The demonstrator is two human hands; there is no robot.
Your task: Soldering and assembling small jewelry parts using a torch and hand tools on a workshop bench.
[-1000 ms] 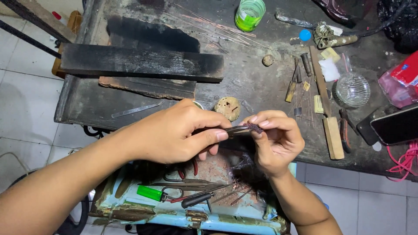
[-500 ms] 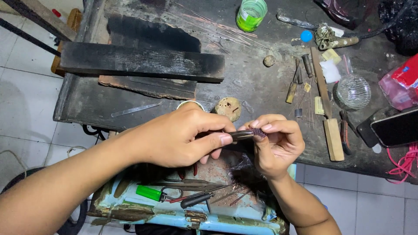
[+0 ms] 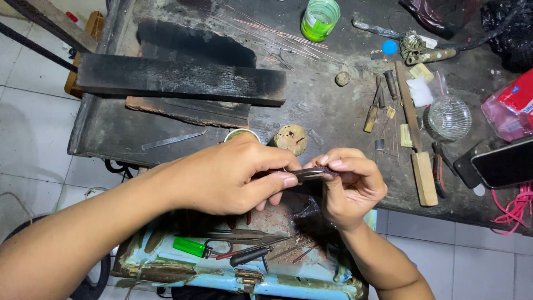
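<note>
Dark metal, thin and tapered: a pair of slim dark tweezers (image 3: 304,174) sits pinched between thumb and forefinger of the left hand (image 3: 233,178), tips aimed right at a small dark reddish piece (image 3: 327,172). The right hand (image 3: 350,186) clamps that piece in its fingertips, held up over the near edge of the scorched grey workbench (image 3: 311,111), probably to bring fine work close to the eye. Below the hands an open pale-blue rusty tool tray (image 3: 183,272) holds a green lighter (image 3: 189,246) and black-handled pliers (image 3: 250,255), within easy reach. A charred black wooden block (image 3: 177,78) lies far left. The piece's shape is mostly hidden by fingers; I cannot tell whether the tweezer tips grip it or only touch it.
</note>
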